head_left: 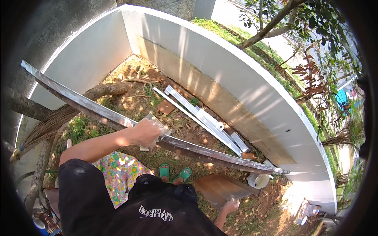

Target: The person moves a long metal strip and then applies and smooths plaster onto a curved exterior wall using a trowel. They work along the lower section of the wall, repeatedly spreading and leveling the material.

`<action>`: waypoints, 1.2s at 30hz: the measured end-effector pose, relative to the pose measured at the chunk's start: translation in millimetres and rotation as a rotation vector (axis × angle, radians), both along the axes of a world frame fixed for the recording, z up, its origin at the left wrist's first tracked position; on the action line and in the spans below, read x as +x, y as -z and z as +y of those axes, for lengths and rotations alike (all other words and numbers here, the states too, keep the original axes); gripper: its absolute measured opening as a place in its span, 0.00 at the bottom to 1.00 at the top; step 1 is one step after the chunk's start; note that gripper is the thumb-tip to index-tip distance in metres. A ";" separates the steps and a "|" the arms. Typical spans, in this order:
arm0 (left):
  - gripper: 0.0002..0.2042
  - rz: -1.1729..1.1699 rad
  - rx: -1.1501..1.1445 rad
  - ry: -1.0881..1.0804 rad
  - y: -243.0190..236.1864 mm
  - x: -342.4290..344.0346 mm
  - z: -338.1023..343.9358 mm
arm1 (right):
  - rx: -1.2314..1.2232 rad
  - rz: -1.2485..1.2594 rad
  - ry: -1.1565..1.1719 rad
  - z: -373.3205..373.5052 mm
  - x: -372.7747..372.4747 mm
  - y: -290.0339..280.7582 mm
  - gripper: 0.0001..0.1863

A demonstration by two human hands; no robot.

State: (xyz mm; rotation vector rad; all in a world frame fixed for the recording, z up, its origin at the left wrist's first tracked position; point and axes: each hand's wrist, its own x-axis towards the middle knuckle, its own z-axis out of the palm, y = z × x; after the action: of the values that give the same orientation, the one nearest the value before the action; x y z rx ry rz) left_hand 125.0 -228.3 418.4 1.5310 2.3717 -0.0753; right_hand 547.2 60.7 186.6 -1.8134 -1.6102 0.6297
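Observation:
A long dark metal bar (185, 149) with whitish smears crosses diagonally in front of me. My left hand (145, 133) is closed on a pale, flat pad (153, 120), held against the bar's middle. Low at the right, my right hand (230, 206) has curled fingers beside a brown flat sheet (218, 187); whether it grips the sheet or something smaller is unclear. A white bucket (256, 181) stands below the bar's right end.
White low walls (236, 86) surround leafy soil. Pale metal strips (197, 118) lie along the wall. Branches and a twig broom (47, 131) are at left. A patterned cloth (114, 177) lies by my green sandals (164, 172). Clear containers (309, 210) sit bottom right.

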 end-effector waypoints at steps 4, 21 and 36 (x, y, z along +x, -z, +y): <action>0.12 0.069 -0.026 -0.056 -1.8 -26.6 -17.6 | -0.187 0.171 -0.124 7.6 -7.4 4.9 0.19; 0.10 -0.090 0.222 0.117 -67.2 -64.2 -95.9 | -0.093 -0.040 0.075 -51.2 -110.3 10.1 0.37; 0.12 0.000 -0.008 0.255 -153.1 -40.2 -114.5 | -0.241 0.052 0.263 -128.3 -99.8 25.5 0.35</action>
State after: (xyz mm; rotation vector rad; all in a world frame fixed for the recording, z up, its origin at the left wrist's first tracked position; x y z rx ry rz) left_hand 84.8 -342.9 571.5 1.8213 2.1601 -0.1411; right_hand 447.4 -67.7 161.1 -2.1194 -1.2754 0.7666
